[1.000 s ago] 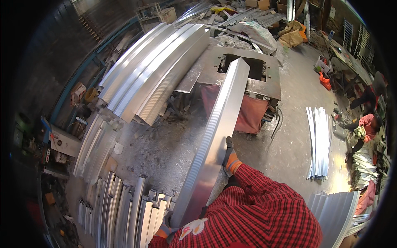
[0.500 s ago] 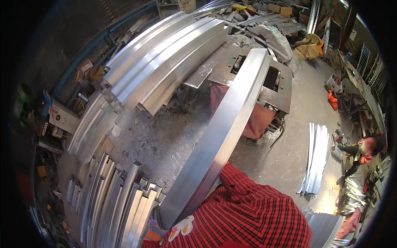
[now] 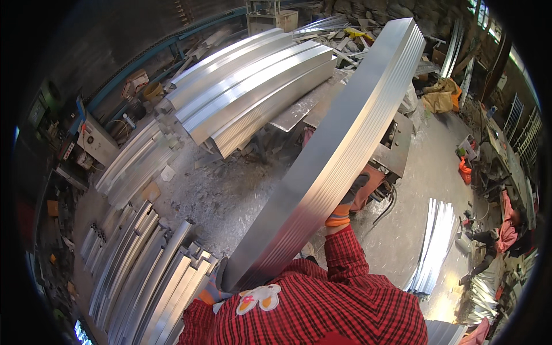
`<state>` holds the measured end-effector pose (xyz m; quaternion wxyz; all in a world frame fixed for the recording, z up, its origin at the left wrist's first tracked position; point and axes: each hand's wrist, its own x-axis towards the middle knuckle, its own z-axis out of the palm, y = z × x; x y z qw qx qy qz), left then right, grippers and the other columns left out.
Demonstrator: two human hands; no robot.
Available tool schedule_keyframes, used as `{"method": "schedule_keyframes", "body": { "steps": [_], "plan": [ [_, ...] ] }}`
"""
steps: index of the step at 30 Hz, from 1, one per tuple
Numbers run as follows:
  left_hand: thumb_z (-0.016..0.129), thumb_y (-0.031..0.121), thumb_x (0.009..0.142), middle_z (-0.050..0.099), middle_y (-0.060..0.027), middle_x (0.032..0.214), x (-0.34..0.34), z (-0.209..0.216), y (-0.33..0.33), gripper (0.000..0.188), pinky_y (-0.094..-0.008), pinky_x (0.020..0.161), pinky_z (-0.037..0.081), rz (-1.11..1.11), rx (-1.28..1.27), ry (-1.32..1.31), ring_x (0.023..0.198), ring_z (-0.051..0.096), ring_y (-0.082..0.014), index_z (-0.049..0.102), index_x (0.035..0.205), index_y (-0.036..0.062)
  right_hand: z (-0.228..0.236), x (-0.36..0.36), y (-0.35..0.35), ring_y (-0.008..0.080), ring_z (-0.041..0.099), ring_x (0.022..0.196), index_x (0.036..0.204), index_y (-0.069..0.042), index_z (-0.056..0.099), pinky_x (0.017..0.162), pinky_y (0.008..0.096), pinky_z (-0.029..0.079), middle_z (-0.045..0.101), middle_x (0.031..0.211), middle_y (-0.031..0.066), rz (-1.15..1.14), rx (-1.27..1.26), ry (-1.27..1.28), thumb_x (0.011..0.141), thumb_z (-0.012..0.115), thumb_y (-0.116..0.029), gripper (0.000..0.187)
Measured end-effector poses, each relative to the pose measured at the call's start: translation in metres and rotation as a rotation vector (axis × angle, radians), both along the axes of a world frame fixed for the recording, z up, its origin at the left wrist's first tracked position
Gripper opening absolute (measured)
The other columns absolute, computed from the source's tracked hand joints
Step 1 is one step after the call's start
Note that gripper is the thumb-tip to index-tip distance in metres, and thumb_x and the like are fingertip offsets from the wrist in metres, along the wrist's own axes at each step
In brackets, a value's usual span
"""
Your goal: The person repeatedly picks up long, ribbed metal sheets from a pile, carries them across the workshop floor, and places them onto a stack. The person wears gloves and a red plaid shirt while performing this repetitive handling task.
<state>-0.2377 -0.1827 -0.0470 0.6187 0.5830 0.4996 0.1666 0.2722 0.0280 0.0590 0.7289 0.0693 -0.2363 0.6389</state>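
Slanting up across the middle is a long stack of silver aluminium profiles (image 3: 328, 155), layered closely, with its near end against my checked shirt. My left hand (image 3: 213, 288), in a grey and orange work glove, is closed at the lower left corner of that near end; its fingertips are partly hidden. Farther along, my right hand (image 3: 349, 201), gloved alike, holds the stack from its ridged right side, the fingers partly behind it. The stack's far end is raised above the metal work stand (image 3: 397, 146).
Another pile of wide aluminium profiles (image 3: 253, 86) lies at the upper left. Upright-looking bundles of profiles (image 3: 167, 287) stand close at the lower left. Thin bright strips (image 3: 431, 247) lie on the floor at right, near a crouching person (image 3: 500, 230). Scrap metal (image 3: 356, 43) clutters the back.
The stack's far end has swung up and to the right, off the stand. My right hand has come into view on its right side; my left hand stays at the near end.
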Motion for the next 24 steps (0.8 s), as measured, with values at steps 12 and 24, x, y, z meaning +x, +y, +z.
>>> {"method": "schedule_keyframes", "body": {
  "steps": [12,24],
  "plan": [
    [0.076,0.073,0.063,0.041,-0.0214,0.151,0.065,0.081,0.046,0.114,-0.0473,0.114,0.034,0.031,0.41,0.776,0.139,0.04,-0.037,0.037,0.151,0.0119,0.151,-0.017,-0.083,0.0314,0.053,0.123,0.144,-0.001,0.041,0.106,0.0442,0.042,0.052,0.135,0.0149,-0.548,-0.177,-0.746,0.085,0.063,-0.05,0.08],
    [0.085,0.022,0.076,0.063,-0.0179,0.128,0.144,0.344,0.049,0.062,-0.0421,0.102,0.047,-0.201,0.896,0.045,0.117,0.06,-0.0321,0.061,0.13,0.0012,0.28,-0.112,-0.08,0.0367,0.058,0.111,0.131,0.003,0.054,0.096,0.0438,0.048,0.057,0.12,0.022,-0.953,0.713,-1.414,0.058,0.09,-0.034,0.09]
  ]
}}
